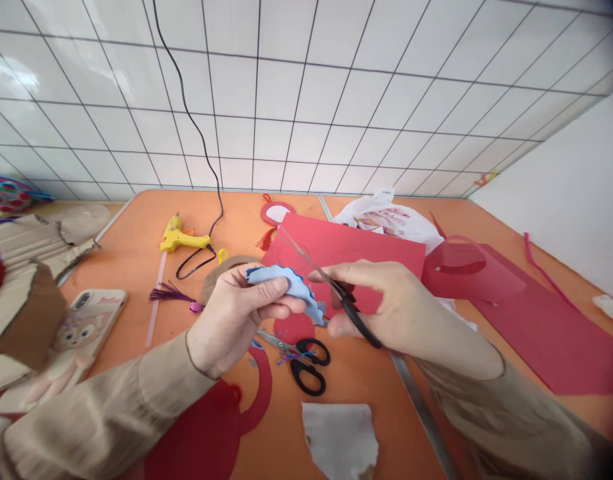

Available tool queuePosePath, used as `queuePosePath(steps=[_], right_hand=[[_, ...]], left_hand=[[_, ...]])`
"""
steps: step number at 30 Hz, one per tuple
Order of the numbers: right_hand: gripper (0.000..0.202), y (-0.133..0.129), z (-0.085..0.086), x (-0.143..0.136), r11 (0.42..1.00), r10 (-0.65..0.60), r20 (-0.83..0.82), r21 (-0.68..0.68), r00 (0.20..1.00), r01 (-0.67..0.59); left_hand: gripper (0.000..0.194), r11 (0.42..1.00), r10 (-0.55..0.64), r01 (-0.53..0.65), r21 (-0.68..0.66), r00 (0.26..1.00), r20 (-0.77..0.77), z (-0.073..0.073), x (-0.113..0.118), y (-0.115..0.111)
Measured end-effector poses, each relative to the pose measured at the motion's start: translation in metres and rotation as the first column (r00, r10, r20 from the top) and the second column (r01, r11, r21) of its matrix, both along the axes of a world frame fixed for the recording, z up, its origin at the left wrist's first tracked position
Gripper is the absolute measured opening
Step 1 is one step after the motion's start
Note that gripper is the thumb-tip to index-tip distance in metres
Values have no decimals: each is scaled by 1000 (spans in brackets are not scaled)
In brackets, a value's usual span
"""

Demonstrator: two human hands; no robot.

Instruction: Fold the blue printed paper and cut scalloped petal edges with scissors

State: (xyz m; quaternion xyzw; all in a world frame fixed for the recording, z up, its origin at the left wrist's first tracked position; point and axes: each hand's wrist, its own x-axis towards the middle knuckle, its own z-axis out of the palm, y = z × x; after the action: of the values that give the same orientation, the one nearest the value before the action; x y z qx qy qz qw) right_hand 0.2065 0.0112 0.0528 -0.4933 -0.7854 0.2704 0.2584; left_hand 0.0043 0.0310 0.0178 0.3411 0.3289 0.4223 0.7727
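Note:
My left hand (pixel 251 300) pinches a curved light-blue piece (pixel 291 287) with a darker blue, scalloped edge; whether it is felt or paper I cannot tell. Just to its right, my right hand (pixel 386 300) grips black-handled scissors (pixel 353 310), their blades pointing up and away to the left. The blades pass beyond the blue piece, over a red sheet (pixel 346 247). On the orange table (pixel 131 267) below my hands lies a second pair of scissors (pixel 309 367) with black handles, small blue scraps beside it. Red paper cutouts (pixel 201 433) lie under my left forearm.
A yellow glue gun (pixel 183 238) with a black cord rests at the back left. Nearby are a purple tassel (pixel 173 293), a phone (pixel 93 320) and torn cardboard (pixel 31 320). A white plastic bag (pixel 393 223) and red sheets (pixel 551 320) lie right. A metal ruler-like strip (pixel 421 407) sits near my right sleeve.

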Motion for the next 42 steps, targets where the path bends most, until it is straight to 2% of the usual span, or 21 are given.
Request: queuePosePath(steps=[2,4,8,11,16,25,30,33,35,37,40,42], right_hand=[[26,1,-1,1,996,-19,-111,-85,994,10],[37,2,-4,-1,995,-17,-193,-101,981,-3],[38,-1,-17,-11,999,-19,-354,-35,935,7],[36,-3,-28,-23,997,-60,-475,16,878,76],[30,-3,-39,-30,990,-125,-531,-10,838,142],[27,1,-32,-28,977,-205,-559,-162,803,137],[25,5,-33,-24,978,-157,-548,-204,821,50],[27,8,-26,-14,983,-31,-469,-175,883,-59],[29,10,-17,-4,992,42,-286,-102,957,-74],[31,12,-8,6,996,79,-86,-21,993,-81],[40,12,3,17,989,142,146,15,979,-145],[47,11,6,19,988,129,264,44,956,-146]], left_hand=[[13,1000,6,-6,6,1000,-17,0,0,0],[13,1000,18,-17,13,999,-36,1,1,-1],[15,999,39,-37,26,996,-79,-2,5,-4],[14,999,31,-26,42,994,-108,-5,7,-7],[18,1000,-6,9,17,985,-172,-6,9,-9],[14,999,-5,10,33,990,-142,-9,9,-9],[14,999,-13,20,42,986,-164,-10,7,-6],[13,998,-28,38,52,983,-181,-5,5,-2],[12,997,-29,41,61,982,-189,-2,4,0],[11,996,-17,33,81,981,-194,0,2,2],[9,991,15,13,129,977,-213,1,0,3],[7,987,21,18,162,971,-237,0,0,4]])
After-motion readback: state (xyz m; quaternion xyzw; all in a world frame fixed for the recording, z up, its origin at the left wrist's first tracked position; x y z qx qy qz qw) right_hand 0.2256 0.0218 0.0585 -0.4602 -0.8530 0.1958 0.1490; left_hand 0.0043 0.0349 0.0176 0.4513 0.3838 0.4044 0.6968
